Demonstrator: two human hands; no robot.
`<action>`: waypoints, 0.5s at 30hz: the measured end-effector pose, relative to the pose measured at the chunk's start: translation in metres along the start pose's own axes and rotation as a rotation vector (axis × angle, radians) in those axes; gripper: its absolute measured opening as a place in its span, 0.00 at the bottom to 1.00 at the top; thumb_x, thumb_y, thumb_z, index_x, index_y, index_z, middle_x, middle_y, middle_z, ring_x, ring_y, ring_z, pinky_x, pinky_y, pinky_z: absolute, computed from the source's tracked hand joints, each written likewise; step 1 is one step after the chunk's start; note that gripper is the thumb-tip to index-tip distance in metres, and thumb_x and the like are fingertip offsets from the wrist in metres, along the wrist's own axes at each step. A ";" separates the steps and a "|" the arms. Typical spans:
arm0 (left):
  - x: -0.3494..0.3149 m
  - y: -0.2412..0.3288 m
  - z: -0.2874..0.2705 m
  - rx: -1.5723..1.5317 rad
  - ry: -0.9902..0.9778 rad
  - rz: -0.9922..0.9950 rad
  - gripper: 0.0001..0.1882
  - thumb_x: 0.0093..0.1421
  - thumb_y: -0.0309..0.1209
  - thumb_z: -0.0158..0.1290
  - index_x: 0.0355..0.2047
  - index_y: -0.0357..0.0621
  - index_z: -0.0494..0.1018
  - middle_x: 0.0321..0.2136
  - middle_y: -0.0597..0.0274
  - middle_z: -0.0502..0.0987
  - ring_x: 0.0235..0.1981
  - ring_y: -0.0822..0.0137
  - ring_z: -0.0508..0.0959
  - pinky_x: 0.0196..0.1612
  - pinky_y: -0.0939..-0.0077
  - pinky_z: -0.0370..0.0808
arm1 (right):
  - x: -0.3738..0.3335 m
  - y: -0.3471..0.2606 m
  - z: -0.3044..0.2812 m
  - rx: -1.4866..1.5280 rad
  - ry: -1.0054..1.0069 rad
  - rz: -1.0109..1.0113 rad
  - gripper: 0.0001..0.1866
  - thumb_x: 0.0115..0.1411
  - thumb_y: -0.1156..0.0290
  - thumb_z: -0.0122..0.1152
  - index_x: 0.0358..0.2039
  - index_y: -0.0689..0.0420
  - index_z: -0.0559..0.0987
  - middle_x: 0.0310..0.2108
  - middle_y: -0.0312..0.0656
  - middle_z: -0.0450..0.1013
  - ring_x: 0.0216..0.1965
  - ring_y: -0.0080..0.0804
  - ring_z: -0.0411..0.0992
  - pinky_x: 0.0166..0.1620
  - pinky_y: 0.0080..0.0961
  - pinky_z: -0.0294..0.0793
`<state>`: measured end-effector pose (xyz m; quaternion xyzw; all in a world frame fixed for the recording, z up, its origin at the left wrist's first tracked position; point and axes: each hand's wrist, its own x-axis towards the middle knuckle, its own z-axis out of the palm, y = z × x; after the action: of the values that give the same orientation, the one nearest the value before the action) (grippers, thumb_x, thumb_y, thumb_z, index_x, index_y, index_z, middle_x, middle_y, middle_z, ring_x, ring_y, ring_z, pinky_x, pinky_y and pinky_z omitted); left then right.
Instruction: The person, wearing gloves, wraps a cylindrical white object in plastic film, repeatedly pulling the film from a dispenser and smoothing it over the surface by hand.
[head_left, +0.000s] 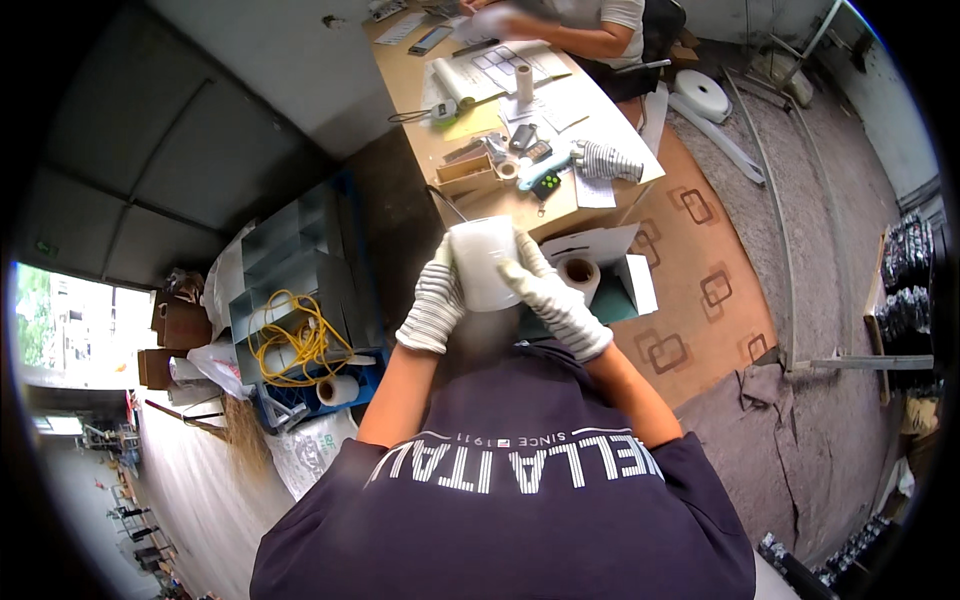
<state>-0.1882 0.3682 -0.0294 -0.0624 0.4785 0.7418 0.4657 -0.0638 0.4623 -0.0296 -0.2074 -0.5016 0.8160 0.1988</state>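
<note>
By the near edge of the bench [592, 106], the left hand [438, 296] and right hand [548, 298] both hold a white roll [483, 266] between them, its long way seeming to point at the bench.

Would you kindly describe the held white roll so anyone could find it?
Start at the wooden table. By its near end, the left hand and right hand hold the white roll. Unlike the nearby roll, it shows no brown core.
</note>
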 end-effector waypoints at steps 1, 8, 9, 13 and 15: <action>-0.006 0.001 0.003 0.059 -0.053 0.022 0.22 0.62 0.47 0.44 0.46 0.43 0.70 0.40 0.58 0.75 0.42 0.66 0.74 0.47 0.73 0.72 | -0.003 -0.006 0.005 -0.005 0.014 0.066 0.44 0.49 0.61 0.67 0.62 0.56 0.52 0.51 0.41 0.63 0.51 0.27 0.61 0.53 0.24 0.61; -0.075 0.008 0.050 0.298 -0.208 0.267 0.27 0.65 0.45 0.37 0.60 0.43 0.55 0.51 0.60 0.67 0.49 0.73 0.67 0.52 0.79 0.64 | 0.000 -0.016 -0.008 0.310 -0.085 -0.003 0.32 0.54 0.59 0.61 0.57 0.55 0.63 0.49 0.36 0.66 0.51 0.25 0.63 0.52 0.26 0.65; -0.082 0.012 0.051 0.308 -0.256 0.266 0.28 0.65 0.42 0.38 0.62 0.45 0.50 0.55 0.59 0.62 0.54 0.70 0.63 0.56 0.78 0.60 | -0.005 -0.027 0.000 0.358 -0.050 0.006 0.31 0.54 0.55 0.60 0.53 0.58 0.66 0.47 0.39 0.68 0.48 0.27 0.66 0.49 0.27 0.68; -0.088 0.008 0.047 0.381 -0.306 0.445 0.28 0.60 0.27 0.43 0.61 0.43 0.52 0.57 0.58 0.60 0.59 0.66 0.58 0.60 0.75 0.55 | -0.026 -0.063 0.016 0.444 0.032 0.083 0.32 0.54 0.49 0.58 0.48 0.63 0.69 0.41 0.43 0.71 0.41 0.30 0.71 0.46 0.26 0.71; -0.083 0.005 0.041 0.452 -0.320 0.536 0.29 0.57 0.23 0.45 0.60 0.42 0.54 0.57 0.58 0.60 0.59 0.67 0.58 0.60 0.74 0.55 | -0.025 -0.058 0.015 0.489 0.011 0.062 0.33 0.54 0.46 0.56 0.49 0.63 0.69 0.41 0.43 0.71 0.41 0.30 0.71 0.46 0.26 0.71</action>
<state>-0.1308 0.3464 0.0403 0.2857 0.5505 0.7135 0.3259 -0.0440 0.4624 0.0321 -0.1731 -0.2816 0.9176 0.2206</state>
